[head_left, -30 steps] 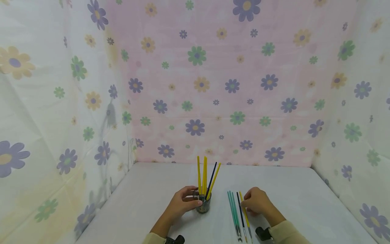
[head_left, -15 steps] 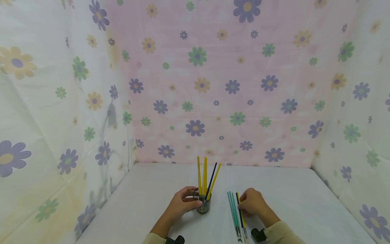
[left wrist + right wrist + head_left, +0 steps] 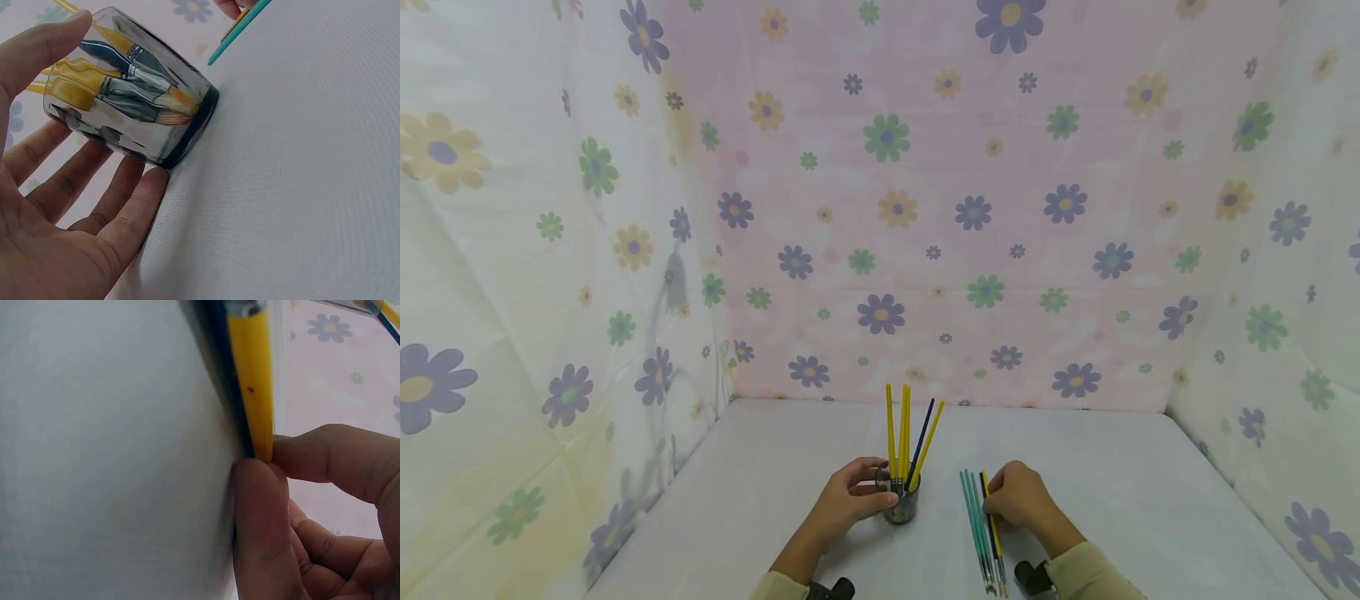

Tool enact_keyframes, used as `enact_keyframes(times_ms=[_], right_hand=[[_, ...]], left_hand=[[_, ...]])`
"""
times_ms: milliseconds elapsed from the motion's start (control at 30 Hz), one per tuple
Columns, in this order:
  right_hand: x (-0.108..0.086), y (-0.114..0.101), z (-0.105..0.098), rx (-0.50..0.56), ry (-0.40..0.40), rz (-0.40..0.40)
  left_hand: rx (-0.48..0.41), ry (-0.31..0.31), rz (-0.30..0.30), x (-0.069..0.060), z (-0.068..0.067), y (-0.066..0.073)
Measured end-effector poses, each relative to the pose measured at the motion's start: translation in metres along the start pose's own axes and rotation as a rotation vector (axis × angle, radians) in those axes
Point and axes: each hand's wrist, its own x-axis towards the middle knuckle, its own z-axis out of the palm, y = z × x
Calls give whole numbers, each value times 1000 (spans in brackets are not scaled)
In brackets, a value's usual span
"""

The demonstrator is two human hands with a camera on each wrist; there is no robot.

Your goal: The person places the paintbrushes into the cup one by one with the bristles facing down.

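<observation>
A clear glass [image 3: 901,508] stands upright with several yellow brushes and one dark blue brush in it, bristles down. Around its left side curls the left hand [image 3: 844,506], thumb on the near side. The left wrist view shows the glass [image 3: 134,87] between thumb and fingers of the left hand [image 3: 69,212]. The right hand [image 3: 1024,502] pinches a yellow brush [image 3: 253,381] at its handle, lying close against a dark blue brush [image 3: 219,337] on the table. Left of these lie several teal brushes [image 3: 975,517], side by side.
A white table [image 3: 790,442] carries everything. Floral cloth [image 3: 925,183] hangs behind it and at both sides. Dark wrist cameras show at both cuffs, the right one [image 3: 1033,577] close beside the brush tips.
The right hand has moved left with the yellow brush, which now lies against the dark blue one instead of apart from it. The left hand and the glass have stayed in place.
</observation>
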Motion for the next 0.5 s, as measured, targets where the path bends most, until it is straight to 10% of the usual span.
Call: enact_keyframes(times_ms=[500], right_hand=[[1, 0, -1, 39, 1, 50]], left_hand=[[-7, -3, 0, 2, 0, -1]])
